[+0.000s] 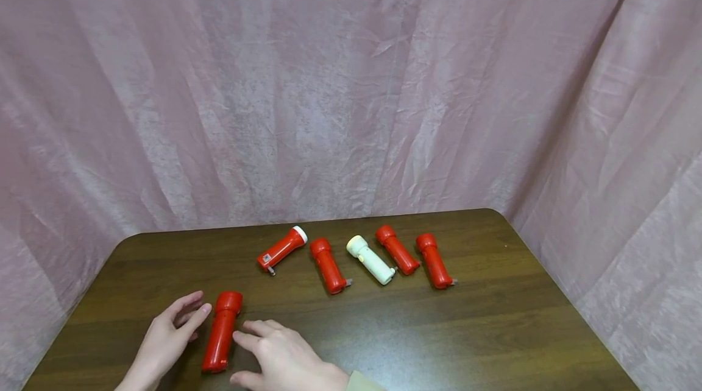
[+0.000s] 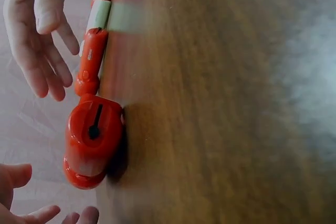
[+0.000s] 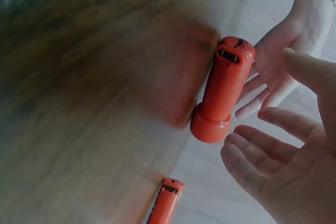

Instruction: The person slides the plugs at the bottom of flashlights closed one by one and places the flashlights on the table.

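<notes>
A red flashlight (image 1: 222,333) lies on the table at the front left, its wider head pointing toward the back. My left hand (image 1: 170,336) is on its left side, fingers loosely bent, thumb tip near the flashlight's head. On the other side, my right hand (image 1: 285,354) hovers with fingers spread, fingertips close to the barrel. Neither hand grips it. The flashlight's tail end, with a dark slot and small black piece, faces the left wrist view (image 2: 94,129). In the right wrist view, the flashlight (image 3: 223,87) sits between both relaxed hands.
Farther back on the brown wooden table (image 1: 493,330) lie a red flashlight with a white rim (image 1: 282,249), a pale green one (image 1: 371,260) and several all-red ones (image 1: 329,266). Small grey prongs stick out near their tails. A pink curtain (image 1: 307,86) hangs behind the table.
</notes>
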Demonstrator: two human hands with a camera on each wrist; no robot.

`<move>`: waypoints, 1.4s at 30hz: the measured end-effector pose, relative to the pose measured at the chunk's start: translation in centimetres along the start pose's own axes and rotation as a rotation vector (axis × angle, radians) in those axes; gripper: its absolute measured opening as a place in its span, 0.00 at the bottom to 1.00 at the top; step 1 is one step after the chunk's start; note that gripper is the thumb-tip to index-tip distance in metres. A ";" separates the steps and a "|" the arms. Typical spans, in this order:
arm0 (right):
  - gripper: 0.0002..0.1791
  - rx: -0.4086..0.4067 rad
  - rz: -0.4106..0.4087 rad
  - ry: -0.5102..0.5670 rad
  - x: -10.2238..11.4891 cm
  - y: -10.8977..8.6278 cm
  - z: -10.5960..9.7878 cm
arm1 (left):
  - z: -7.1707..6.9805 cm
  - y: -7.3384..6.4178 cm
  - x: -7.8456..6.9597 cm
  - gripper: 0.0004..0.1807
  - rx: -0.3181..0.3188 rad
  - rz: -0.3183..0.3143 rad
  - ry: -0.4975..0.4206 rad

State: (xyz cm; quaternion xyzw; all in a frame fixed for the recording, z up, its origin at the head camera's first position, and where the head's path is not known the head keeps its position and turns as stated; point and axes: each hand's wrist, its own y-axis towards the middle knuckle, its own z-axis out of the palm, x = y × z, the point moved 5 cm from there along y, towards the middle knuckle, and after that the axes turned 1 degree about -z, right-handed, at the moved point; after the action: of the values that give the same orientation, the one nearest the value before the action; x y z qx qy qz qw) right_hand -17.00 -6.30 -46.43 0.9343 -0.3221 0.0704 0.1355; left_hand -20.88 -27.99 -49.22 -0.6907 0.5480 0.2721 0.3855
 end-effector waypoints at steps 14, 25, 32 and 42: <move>0.35 -0.087 0.061 0.049 -1.4 -2.3 -1.5 | 0.7 0.0 -4.4 0.35 -0.166 0.267 0.198; 0.35 -0.149 0.188 0.156 -3.6 -3.1 -2.2 | 1.5 1.9 -8.4 0.34 -0.110 0.391 0.233; 0.35 -0.169 0.254 0.186 -4.9 -3.3 -2.0 | 1.9 2.9 -9.4 0.33 -0.072 0.415 0.263; 0.34 -0.180 0.310 0.210 -6.2 -3.2 -2.1 | 2.4 4.2 -10.4 0.33 -0.035 0.430 0.330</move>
State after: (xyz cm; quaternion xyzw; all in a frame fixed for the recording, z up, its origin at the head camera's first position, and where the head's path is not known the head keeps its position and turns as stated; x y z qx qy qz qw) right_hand -19.96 0.31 -46.41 0.8452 -0.4512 0.1583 0.2387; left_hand -27.45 -20.72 -43.31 -0.6001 0.7327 0.2407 0.2124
